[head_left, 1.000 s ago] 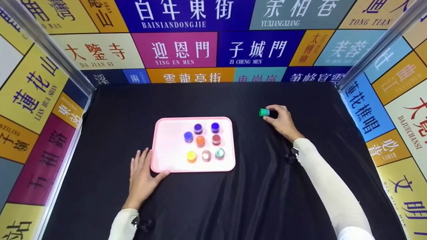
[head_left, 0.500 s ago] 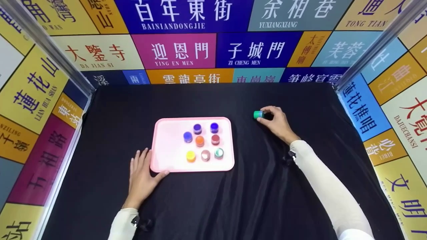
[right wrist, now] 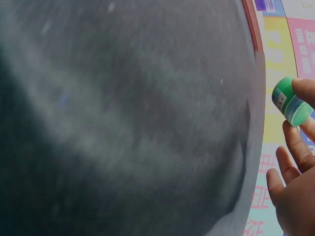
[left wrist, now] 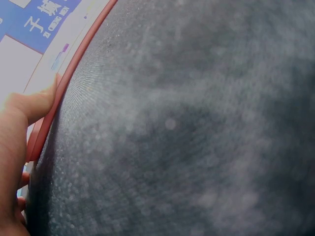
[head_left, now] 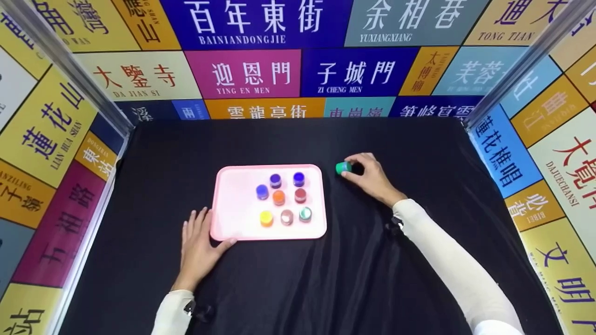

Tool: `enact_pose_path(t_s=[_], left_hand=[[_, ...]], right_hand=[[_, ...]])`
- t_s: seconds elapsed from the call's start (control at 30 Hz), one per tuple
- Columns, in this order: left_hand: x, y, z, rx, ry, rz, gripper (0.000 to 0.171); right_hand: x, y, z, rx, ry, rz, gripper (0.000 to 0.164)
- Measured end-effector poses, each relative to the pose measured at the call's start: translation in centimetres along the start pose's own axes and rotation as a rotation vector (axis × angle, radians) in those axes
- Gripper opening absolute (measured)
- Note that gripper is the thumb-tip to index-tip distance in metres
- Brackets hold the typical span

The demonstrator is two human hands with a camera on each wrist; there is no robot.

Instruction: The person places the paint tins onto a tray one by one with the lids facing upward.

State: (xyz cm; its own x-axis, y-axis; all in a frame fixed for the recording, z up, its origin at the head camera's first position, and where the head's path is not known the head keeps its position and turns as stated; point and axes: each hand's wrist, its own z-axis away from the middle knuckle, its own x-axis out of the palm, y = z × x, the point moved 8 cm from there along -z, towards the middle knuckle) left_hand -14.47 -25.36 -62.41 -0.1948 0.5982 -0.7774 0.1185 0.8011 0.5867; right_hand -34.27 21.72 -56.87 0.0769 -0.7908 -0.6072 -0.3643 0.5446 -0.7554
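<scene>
In the head view my right hand point(head_left: 371, 177) pinches a small green paint jar point(head_left: 343, 168) between thumb and fingers, just right of the pink tray's point(head_left: 223, 204) far right corner. The right wrist view shows the jar point(right wrist: 290, 101) tipped, a label on its side, the lower fingers spread beneath. My left hand point(head_left: 199, 251) holds the tray's near left corner, fingers along the left side and thumb at the near rim. In the left wrist view the thumb point(left wrist: 42, 103) lies over the rim. Several similar jars stand on the tray's right part, including yellow point(head_left: 266, 218), orange point(head_left: 278, 197) and red point(head_left: 300, 195).
Black cloth point(head_left: 279, 284) covers the table, with folds in front of the tray. Panels with printed place names point(head_left: 242, 72) wall in the back and both sides. Metal posts point(head_left: 517, 70) stand at the back corners.
My right hand has carried the green paint jar leftward and slightly nearer, toward the tray. My left hand and the jars on the tray stay where they were.
</scene>
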Motion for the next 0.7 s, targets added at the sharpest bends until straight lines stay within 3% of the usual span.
enact_pose_path(t_s=[0.7], left_hand=[[0.0,-0.1,0.0,-0.007,-0.011,-0.006,0.108]], right_hand=[[4.5,-6.1,-1.5,-0.136,-0.105,0.010,0.034]])
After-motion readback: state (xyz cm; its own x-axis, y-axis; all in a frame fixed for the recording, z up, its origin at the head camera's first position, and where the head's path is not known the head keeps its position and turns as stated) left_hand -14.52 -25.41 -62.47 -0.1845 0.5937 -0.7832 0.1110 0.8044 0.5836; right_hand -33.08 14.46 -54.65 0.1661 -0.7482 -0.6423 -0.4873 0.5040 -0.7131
